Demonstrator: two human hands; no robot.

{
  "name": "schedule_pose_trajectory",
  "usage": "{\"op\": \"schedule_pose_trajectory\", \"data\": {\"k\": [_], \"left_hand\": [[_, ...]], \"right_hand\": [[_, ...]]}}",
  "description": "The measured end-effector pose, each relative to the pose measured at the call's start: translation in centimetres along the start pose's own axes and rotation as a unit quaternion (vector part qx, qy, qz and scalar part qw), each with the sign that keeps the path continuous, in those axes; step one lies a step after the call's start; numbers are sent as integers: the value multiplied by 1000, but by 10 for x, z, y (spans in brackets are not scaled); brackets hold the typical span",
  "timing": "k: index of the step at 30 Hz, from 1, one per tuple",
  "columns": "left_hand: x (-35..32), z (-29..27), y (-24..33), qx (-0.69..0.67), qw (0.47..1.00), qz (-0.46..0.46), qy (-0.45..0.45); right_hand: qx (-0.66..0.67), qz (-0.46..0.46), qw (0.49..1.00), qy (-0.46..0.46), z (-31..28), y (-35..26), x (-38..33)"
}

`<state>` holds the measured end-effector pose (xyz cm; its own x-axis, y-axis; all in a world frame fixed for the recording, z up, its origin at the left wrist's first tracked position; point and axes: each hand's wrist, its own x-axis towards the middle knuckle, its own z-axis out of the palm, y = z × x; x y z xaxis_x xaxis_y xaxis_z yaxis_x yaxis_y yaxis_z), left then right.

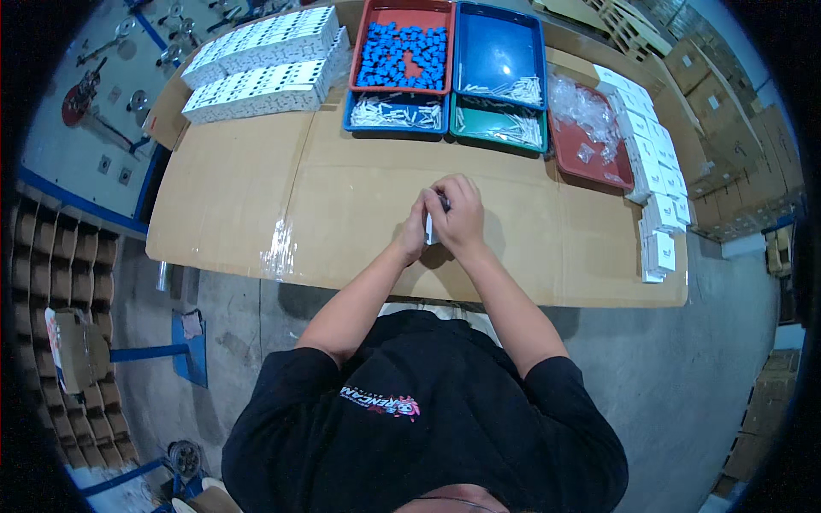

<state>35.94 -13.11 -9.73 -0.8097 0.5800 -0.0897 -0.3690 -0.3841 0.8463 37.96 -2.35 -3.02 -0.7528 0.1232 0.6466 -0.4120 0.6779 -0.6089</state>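
Over the cardboard-covered table [368,222], close to its near edge, my two hands meet around a small white box [430,231]. My left hand [413,229] is closed on its left side. From the right, my right hand [460,215] wraps over it, fingers bent. Something dark [444,203] shows at the top between the hands, too small to name. Most of the box is hidden by my fingers.
At the back stand a red tray [352,73] of blue pieces, a blue tray [492,51], a lower blue tray [398,132] and a green tray [505,145] with white sticks. A dark red tray [581,171] holds clear bags. White boxes [265,85] line both sides.
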Motion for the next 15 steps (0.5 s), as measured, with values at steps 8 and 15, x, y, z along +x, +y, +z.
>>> {"op": "schedule_pose_trajectory", "data": {"k": [8,15], "left_hand": [[6,-6,0,-98,994,-26,44],[15,-5,-7,-87,994,9,61]], "right_hand": [[2,7,1000,24,28,13,6],[-7,16,999,50,29,19,6]]}}
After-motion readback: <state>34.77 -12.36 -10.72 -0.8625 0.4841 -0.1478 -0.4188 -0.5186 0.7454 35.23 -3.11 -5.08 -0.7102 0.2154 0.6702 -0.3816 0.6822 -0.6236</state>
